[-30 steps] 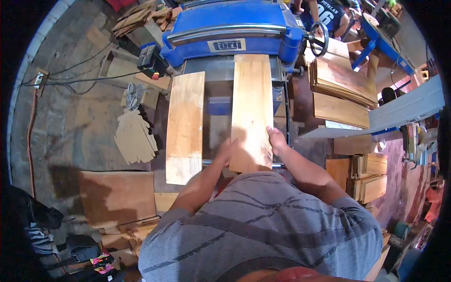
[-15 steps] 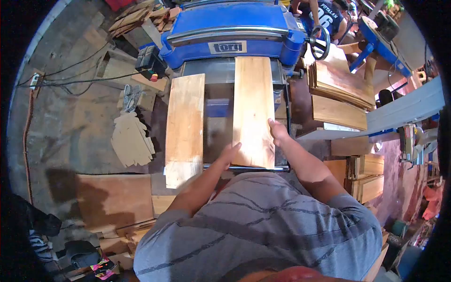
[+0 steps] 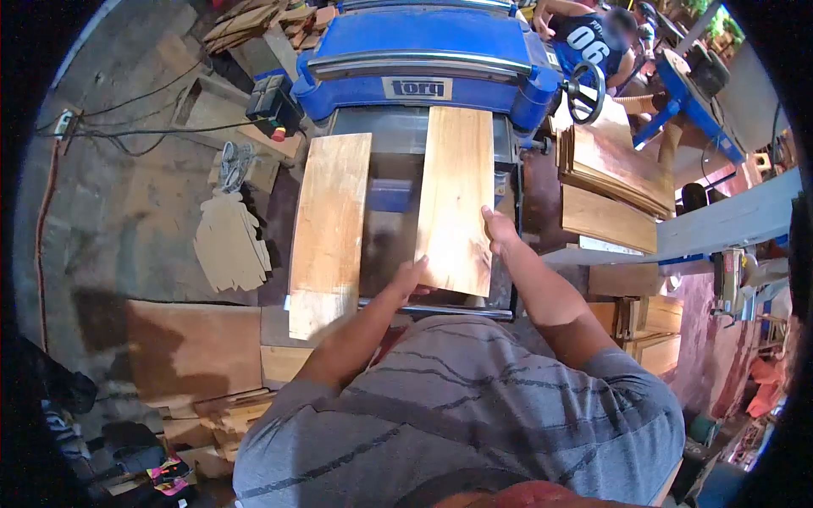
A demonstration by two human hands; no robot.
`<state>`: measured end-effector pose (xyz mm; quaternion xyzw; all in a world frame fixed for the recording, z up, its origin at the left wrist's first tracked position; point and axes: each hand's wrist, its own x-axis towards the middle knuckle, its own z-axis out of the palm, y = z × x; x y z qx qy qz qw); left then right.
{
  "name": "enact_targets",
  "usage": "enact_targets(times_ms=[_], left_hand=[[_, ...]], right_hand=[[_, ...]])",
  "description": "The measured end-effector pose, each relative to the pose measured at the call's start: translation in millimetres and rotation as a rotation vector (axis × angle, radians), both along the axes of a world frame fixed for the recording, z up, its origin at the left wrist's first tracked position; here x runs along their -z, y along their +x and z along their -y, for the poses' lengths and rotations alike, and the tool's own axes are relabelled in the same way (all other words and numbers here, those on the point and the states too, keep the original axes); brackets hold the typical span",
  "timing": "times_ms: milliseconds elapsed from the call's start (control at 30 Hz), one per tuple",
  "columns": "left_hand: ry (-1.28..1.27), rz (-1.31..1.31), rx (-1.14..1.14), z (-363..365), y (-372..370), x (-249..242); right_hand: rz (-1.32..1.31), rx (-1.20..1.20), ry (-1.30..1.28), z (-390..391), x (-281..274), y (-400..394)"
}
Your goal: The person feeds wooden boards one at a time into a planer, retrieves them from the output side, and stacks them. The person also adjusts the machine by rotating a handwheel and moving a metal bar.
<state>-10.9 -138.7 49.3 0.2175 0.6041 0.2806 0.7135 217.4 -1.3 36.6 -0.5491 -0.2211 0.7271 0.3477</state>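
A pale wooden board (image 3: 457, 195) lies lengthwise, its far end at the blue machine (image 3: 415, 42) marked "torq". My left hand (image 3: 412, 278) grips the board's near left corner, the thumb on top and the fingers partly hidden beneath. On the right edge, my right hand (image 3: 500, 230) holds the same board, thumb on the upper face. A second board (image 3: 330, 229) rests to the left on the machine's bed, touched by neither hand; its near end reaches past the front bar.
Stacked boards (image 3: 614, 169) stand right of the machine, near a black handwheel (image 3: 586, 91). Another person (image 3: 584, 42) in a dark "06" shirt is at the back right. Cables cross the left floor beside a switch box (image 3: 273, 103). More wood pieces (image 3: 652, 326) lie at right.
The held board's near end has shifted slightly forward, away from me, with both hands still on it. The view has tilted a little, and more of the other person shows.
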Motion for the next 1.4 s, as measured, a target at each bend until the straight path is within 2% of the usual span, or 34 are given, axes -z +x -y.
enact_targets(times_ms=[67,333,400,533,600,633,667,733,767,800,867,1000,1067,1400], left_hand=[[0.021,0.016,0.000,-3.9,0.5,11.3],[0.130,-0.076,-0.044,-25.0,9.5,6.5],[0.124,-0.086,-0.078,-29.1,11.7,6.3],[0.108,-0.122,-0.145,-42.8,16.8,9.9],[0.105,-0.144,-0.168,-51.0,18.6,20.2],[0.102,-0.170,-0.192,-53.6,19.0,23.9],[0.103,-0.167,-0.192,-55.7,18.8,27.6],[0.133,-0.112,-0.188,-60.1,19.5,17.6],[0.133,-0.108,-0.190,-63.4,21.0,17.0],[0.137,-0.116,-0.199,-66.6,23.4,17.0],[0.140,-0.123,-0.209,-70.6,22.7,19.8],[0.168,-0.079,-0.136,-81.9,20.2,24.8],[0.165,-0.096,-0.132,-90.4,20.9,23.3],[0.182,-0.116,-0.148,-121.9,22.6,18.8]], right_hand=[[0.006,-0.003,-0.006,-7.6,4.9,0.5],[0.139,-0.024,-0.019,-32.0,5.8,2.2],[0.034,-0.030,-0.018,-39.1,11.5,4.0],[-0.004,-0.033,0.025,-48.7,10.4,11.3],[0.515,-0.340,0.034,-56.9,-4.2,24.5],[0.550,-0.249,0.202,-58.9,8.5,29.6],[0.554,-0.248,0.202,-56.0,11.9,36.1],[0.817,-0.044,0.797,-28.7,-20.8,44.0],[0.944,-0.161,0.954,-17.6,-30.1,53.6],[0.945,-0.164,0.955,-3.6,-27.6,59.4],[1.121,-0.239,1.130,29.9,-19.6,66.4],[1.162,-0.394,1.059,85.4,-11.8,58.4],[1.208,-0.406,0.997,89.0,-6.2,57.7],[1.315,-0.486,1.042,87.3,2.9,58.8]])
